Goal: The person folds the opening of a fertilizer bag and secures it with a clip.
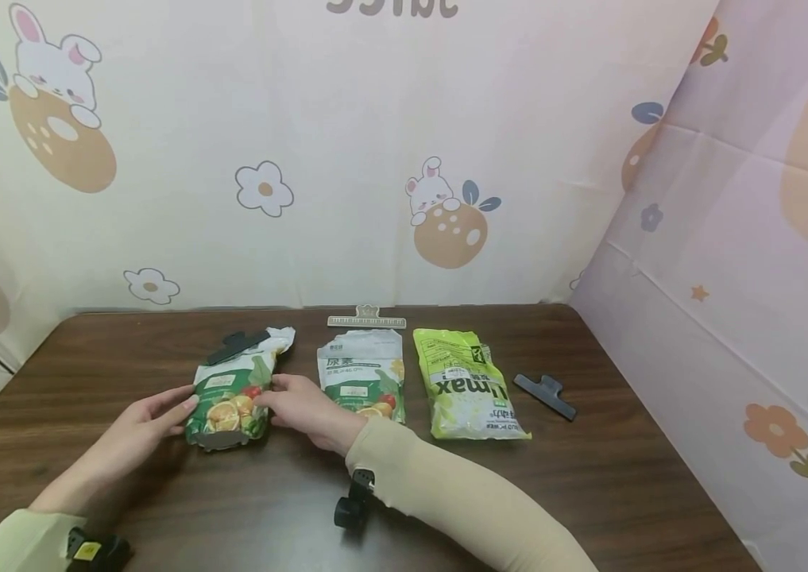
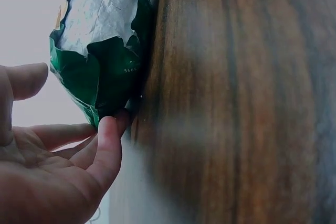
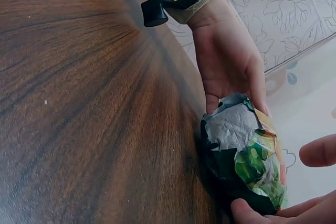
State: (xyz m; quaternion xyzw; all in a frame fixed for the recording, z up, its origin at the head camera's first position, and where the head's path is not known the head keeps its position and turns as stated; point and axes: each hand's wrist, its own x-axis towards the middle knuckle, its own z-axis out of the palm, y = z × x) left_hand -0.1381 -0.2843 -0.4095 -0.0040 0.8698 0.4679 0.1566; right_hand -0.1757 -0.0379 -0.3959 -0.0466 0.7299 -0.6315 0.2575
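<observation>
A green and white pouch printed with fruit (image 1: pixel 228 405) lies on the left of the table, a black clip (image 1: pixel 237 346) across its folded top end. My left hand (image 1: pixel 133 433) touches its left side, the fingertips at the pouch's edge and the thumb held apart in the left wrist view. On the opposite side, my right hand (image 1: pixel 309 409) touches the pouch with its fingertips; its thumb (image 3: pixel 320 151) stands off the pouch in the right wrist view. The crumpled silvery end of the pouch (image 2: pixel 102 14) faces the left wrist camera.
Right of the hands lie a second green and white pouch (image 1: pixel 361 367), partly behind my right wrist, and a yellow-green bag (image 1: pixel 457 381). A pale clip (image 1: pixel 366 320) lies behind the second pouch, a dark clip (image 1: pixel 547 393) at the right. Printed curtains (image 1: pixel 346 230) border the table (image 1: pixel 625 477).
</observation>
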